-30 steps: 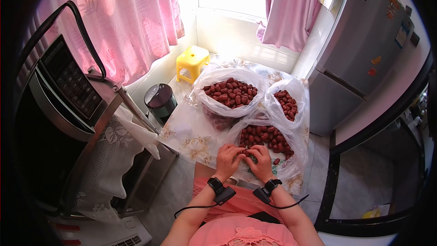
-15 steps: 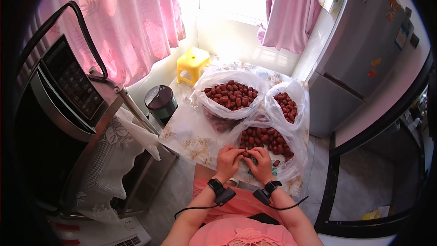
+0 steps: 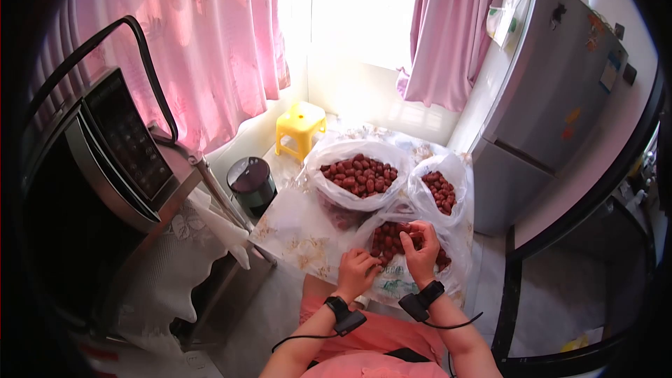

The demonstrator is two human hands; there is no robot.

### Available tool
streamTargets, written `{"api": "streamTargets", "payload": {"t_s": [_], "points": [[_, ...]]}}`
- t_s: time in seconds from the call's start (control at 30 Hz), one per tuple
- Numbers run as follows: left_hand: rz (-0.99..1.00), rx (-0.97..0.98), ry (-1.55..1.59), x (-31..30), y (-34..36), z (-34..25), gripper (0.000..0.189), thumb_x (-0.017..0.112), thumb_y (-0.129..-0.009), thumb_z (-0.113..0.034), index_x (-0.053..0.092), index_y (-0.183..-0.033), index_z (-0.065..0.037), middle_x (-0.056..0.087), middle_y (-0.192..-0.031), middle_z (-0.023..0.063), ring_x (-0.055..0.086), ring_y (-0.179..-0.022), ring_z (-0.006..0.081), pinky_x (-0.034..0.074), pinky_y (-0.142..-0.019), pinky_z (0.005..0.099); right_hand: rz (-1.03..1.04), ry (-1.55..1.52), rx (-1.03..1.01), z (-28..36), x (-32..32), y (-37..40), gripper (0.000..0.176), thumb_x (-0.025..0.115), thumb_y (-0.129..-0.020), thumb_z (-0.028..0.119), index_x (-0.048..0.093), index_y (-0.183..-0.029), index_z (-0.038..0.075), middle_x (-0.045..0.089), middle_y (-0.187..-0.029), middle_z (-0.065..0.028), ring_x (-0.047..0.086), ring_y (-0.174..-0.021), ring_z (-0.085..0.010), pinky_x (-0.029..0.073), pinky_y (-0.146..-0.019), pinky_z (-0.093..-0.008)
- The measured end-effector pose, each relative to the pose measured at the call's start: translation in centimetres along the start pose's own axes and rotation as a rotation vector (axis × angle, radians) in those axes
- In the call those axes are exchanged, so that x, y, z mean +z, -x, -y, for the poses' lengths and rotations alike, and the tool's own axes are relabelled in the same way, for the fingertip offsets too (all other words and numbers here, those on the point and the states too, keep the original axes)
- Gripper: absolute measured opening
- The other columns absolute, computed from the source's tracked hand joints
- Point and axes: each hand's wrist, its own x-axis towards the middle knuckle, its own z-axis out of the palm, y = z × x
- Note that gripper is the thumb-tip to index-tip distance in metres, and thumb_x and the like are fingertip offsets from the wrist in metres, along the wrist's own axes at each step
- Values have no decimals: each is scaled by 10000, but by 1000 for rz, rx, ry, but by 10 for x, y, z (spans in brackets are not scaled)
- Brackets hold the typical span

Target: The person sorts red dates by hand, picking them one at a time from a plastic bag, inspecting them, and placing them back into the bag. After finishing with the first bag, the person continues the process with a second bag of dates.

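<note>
Three white plastic bags of red dates stand on a patterned cloth. The near bag [image 3: 455, 238] lies spread open with dates [image 3: 389, 239] inside and a green print showing. My left hand [image 3: 357, 271] is at its left edge, fingers curled, the tips beside a date; whether they grip it is unclear. Over the dates in the same bag is my right hand [image 3: 421, 246], thumb and fingers bent together; what they hold, if anything, is hidden. Behind are the large bag [image 3: 329, 192] and the smaller bag [image 3: 458, 175], both holding dates.
The flowered tablecloth [image 3: 301, 248] covers the table. A yellow stool [image 3: 301, 126] and a dark bin [image 3: 250, 183] are beyond its left side. At the left is a microwave [image 3: 126, 140] on a metal rack; a grey fridge [image 3: 546, 91] stands at the right.
My hands have moved apart: the right one went up and right over the dates, the left one stayed near the bag's left edge. The whole view has shifted, with the table lower in it.
</note>
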Motion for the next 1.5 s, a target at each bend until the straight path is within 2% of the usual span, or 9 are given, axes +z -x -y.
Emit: {"api": "streamTargets", "payload": {"t_s": [0.03,0.1,0.23,0.57,0.67,0.9,1.13,1.33,1.5], "points": [[-12,17,-5,0,0,1,162,826,-769,-182,750,-906,-141,681,-907,6,616,-1008,241,452,-847,416,5,27,-78,7,4,-12,216,771,-882,64,662,-1067,42,666,-1084,-78,638,-880,-184,525,-779,-304],[-13,2,-10,-2,0,-2,152,825,-771,-186,749,-896,-142,680,-897,4,621,-1004,240,455,-839,416,29,-23,-15,16,13,-30,217,767,-881,64,664,-1071,40,667,-1083,-91,641,-893,-215,528,-798,-325],[-30,16,1,-1,-1,-2,137,820,-773,-182,750,-884,-144,686,-883,7,630,-986,247,467,-824,421,48,38,-201,24,34,-59,261,771,-869,59,667,-1107,36,665,-1078,-109,638,-912,-245,525,-837,-358],[-36,20,-8,-5,-2,-6,112,803,-783,-159,743,-876,-144,689,-887,12,635,-989,250,465,-829,420,-117,52,-374,45,60,-91,271,783,-861,69,677,-1108,37,668,-1076,-128,640,-957,-311,519,-879,-400],[-66,39,2,-3,-1,-4,106,798,-788,-153,739,-874,-141,689,-886,15,638,-989,250,467,-829,422,66,231,-322,18,68,-94,282,782,-840,115,682,-1093,42,648,-1101,-131,608,-1034,-345,486,-935,-441],[-23,23,-3,2,1,2,150,821,-751,-142,756,-886,-142,701,-885,11,643,-994,256,474,-841,423,261,252,-276,-14,23,-9,270,785,-826,93,698,-1078,53,644,-1108,-128,614,-1041,-338,493,-908,-432],[-47,0,-12,2,1,-2,122,808,-765,-147,746,-869,-141,690,-878,4,633,-992,242,460,-832,428,342,345,-223,-44,-22,64,263,801,-797,94,719,-1047,77,655,-1090,-101,619,-1036,-314,495,-898,-425],[-34,-28,-9,0,0,-5,180,800,-772,-131,754,-944,-152,693,-904,7,631,-992,246,455,-848,426,394,360,-201,-52,-22,75,283,796,-806,113,714,-1075,78,650,-1108,-105,613,-1025,-325,491,-902,-430],[-5,-20,-28,-2,-2,-7,242,793,-779,-125,757,-1016,-159,686,-946,8,621,-1015,255,452,-870,431,410,356,-171,-47,-24,74,389,797,-804,115,702,-1180,82,650,-1132,-116,611,-1052,-329,488,-919,-429]]}}
